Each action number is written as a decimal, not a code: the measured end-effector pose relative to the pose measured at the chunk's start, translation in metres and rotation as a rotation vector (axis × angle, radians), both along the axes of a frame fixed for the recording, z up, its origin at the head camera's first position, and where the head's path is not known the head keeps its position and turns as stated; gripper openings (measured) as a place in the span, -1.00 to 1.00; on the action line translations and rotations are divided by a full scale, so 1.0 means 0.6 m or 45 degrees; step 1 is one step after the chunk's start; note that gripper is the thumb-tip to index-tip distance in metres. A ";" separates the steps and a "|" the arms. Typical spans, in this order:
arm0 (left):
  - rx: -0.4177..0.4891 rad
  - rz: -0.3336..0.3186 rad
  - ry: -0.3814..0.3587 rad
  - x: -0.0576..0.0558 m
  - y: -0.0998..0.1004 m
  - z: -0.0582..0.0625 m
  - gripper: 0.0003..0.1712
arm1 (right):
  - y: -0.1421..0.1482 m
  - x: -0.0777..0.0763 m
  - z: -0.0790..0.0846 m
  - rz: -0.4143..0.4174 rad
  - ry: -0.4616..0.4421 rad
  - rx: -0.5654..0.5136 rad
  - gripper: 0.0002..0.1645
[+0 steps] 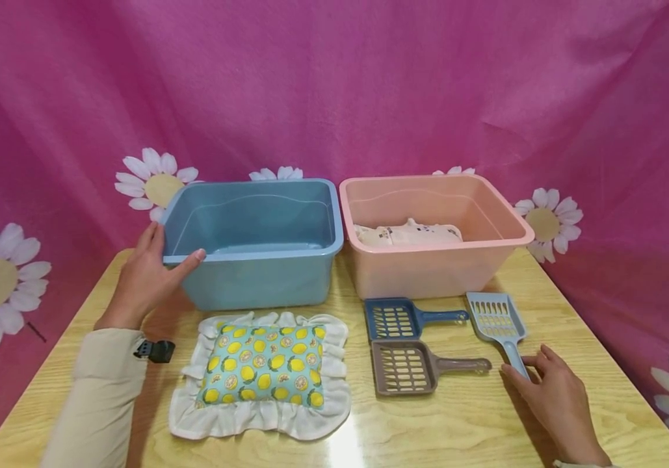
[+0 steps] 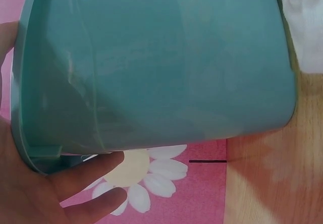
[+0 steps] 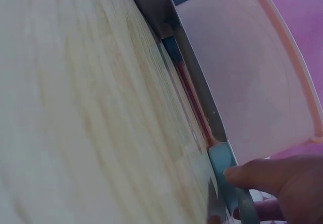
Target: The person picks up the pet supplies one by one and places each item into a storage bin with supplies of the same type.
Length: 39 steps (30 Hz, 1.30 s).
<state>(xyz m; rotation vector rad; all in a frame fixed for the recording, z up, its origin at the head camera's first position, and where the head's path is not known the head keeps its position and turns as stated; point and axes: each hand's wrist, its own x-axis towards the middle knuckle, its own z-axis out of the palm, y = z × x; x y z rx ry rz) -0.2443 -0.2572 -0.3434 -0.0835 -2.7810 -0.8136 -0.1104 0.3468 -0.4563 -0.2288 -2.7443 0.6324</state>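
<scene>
My left hand (image 1: 149, 276) grips the front left corner of a blue plastic tub (image 1: 258, 283), thumb over the front rim and fingers against the left side. In the left wrist view the fingers (image 2: 86, 183) reach under the tub's rim. My right hand (image 1: 559, 393) pinches the handle of a light blue slotted litter scoop (image 1: 512, 356), whose head lies toward the pink tub (image 1: 422, 270). The right wrist view shows the thumb on the scoop's handle (image 3: 222, 166). To its left lie a dark blue litter scoop (image 1: 436, 316) and a brown litter scoop (image 1: 457, 366), handles pointing right.
A lemon-print cushion (image 1: 264, 364) with a white ruffle lies in front of the blue tub. Inside the pink tub is white printed fabric (image 1: 416, 234). Everything stands on a wooden table (image 1: 416, 435), before a pink curtain (image 1: 334, 84) with daisies.
</scene>
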 end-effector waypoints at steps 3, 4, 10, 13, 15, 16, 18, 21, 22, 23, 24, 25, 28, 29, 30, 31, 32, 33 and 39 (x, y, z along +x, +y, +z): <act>0.000 0.003 -0.001 0.001 0.000 -0.001 0.20 | -0.001 0.001 -0.002 -0.011 -0.004 -0.002 -0.49; 0.001 0.005 -0.003 0.001 0.000 -0.002 0.20 | -0.001 0.001 -0.003 -0.013 0.006 -0.003 -0.51; 0.001 0.020 -0.013 0.004 -0.003 -0.002 0.20 | -0.007 -0.001 -0.006 -0.029 0.076 -0.016 -0.60; 0.005 0.024 -0.008 0.006 -0.005 -0.003 0.19 | -0.009 -0.003 -0.007 -0.045 0.088 -0.038 -0.62; 0.005 0.023 -0.007 0.007 -0.006 -0.005 0.19 | -0.010 -0.005 -0.007 -0.066 0.084 -0.054 -0.62; 0.003 0.024 -0.005 0.007 -0.007 -0.005 0.19 | -0.010 -0.005 -0.007 -0.081 0.081 -0.064 -0.62; 0.000 0.024 -0.002 0.008 -0.008 -0.006 0.19 | -0.011 -0.006 -0.006 -0.110 0.082 -0.075 -0.63; 0.000 0.022 0.003 0.009 -0.010 -0.005 0.19 | -0.012 -0.006 -0.006 -0.156 0.099 -0.089 -0.65; 0.001 0.021 0.006 0.008 -0.010 -0.005 0.18 | -0.012 -0.007 -0.006 -0.169 0.103 -0.092 -0.66; 0.002 0.021 0.007 0.008 -0.011 -0.004 0.18 | -0.013 -0.007 -0.006 -0.181 0.106 -0.094 -0.66; 0.001 0.022 0.006 0.008 -0.011 -0.004 0.18 | -0.013 -0.007 -0.006 -0.191 0.109 -0.100 -0.66; 0.001 0.022 0.006 0.007 -0.012 -0.004 0.18 | -0.014 -0.007 -0.006 -0.201 0.113 -0.106 -0.66; 0.000 0.025 0.004 0.007 -0.013 -0.005 0.18 | -0.013 -0.006 -0.005 -0.241 0.103 -0.122 -0.64; -0.002 0.026 0.003 0.007 -0.013 -0.006 0.18 | -0.012 -0.005 -0.005 -0.254 0.105 -0.125 -0.64; 0.002 0.025 0.000 0.006 -0.013 -0.006 0.18 | -0.011 -0.004 -0.004 -0.268 0.110 -0.124 -0.64; 0.003 0.024 -0.001 0.006 -0.012 -0.006 0.18 | -0.009 -0.003 -0.004 -0.281 0.109 -0.119 -0.64; 0.005 0.023 -0.004 0.005 -0.010 -0.006 0.19 | -0.007 -0.003 -0.002 -0.292 0.102 -0.120 -0.63; 0.006 0.023 -0.005 0.004 -0.009 -0.006 0.19 | -0.005 -0.002 -0.002 -0.300 0.103 -0.120 -0.63; 0.001 0.023 0.015 -0.001 -0.002 -0.004 0.18 | 0.001 0.000 -0.003 -0.317 0.085 -0.146 -0.66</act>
